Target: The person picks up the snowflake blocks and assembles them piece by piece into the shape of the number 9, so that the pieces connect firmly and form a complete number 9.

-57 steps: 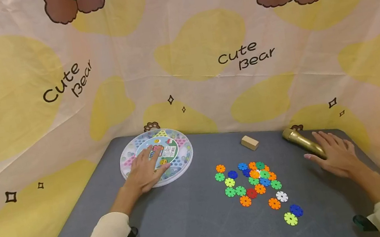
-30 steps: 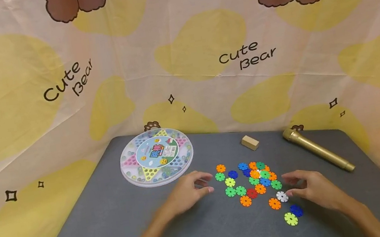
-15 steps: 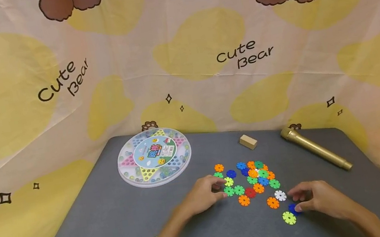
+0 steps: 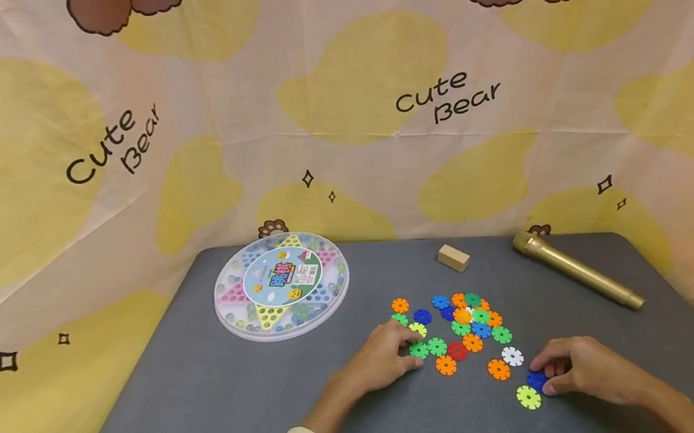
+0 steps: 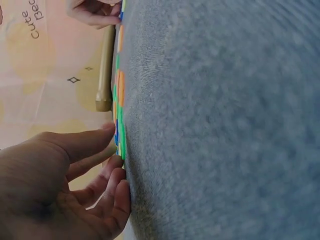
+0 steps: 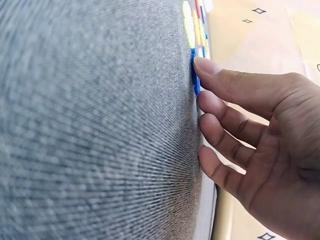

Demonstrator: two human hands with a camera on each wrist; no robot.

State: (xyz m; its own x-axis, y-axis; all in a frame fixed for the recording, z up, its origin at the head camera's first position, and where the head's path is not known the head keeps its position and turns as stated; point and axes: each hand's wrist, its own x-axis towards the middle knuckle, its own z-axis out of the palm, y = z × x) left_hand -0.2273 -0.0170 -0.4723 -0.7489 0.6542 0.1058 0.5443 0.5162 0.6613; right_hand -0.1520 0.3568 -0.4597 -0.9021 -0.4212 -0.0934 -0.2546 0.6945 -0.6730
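Note:
Notched plastic snowflake discs in several colours lie flat on the table, some overlapping, in the head view. My left hand (image 4: 381, 358) is at the left side of this group, thumb and forefinger spread around a green snowflake disc (image 4: 419, 351). A yellow-green disc (image 4: 417, 329) is partly behind its forefinger. At the near right, my right hand (image 4: 589, 369) pinches a dark blue snowflake disc (image 4: 537, 381) at its edge, thumb and forefinger curled. In the right wrist view the thumb touches the blue disc (image 6: 194, 75). Beside it lies another yellow-green disc (image 4: 528, 397).
A round Chinese checkers box (image 4: 281, 277) with marbles sits at the back left. A small wooden block (image 4: 453, 258) stands behind the discs. A gold microphone (image 4: 577, 271) lies at the right. Printed cloth walls (image 4: 327, 97) border the grey table (image 4: 236, 419).
Both hands left the checkers box and the microphone and came in to the discs. The left hand moved slightly farther right; the right hand came nearer and its fingers closed on the dark blue disc.

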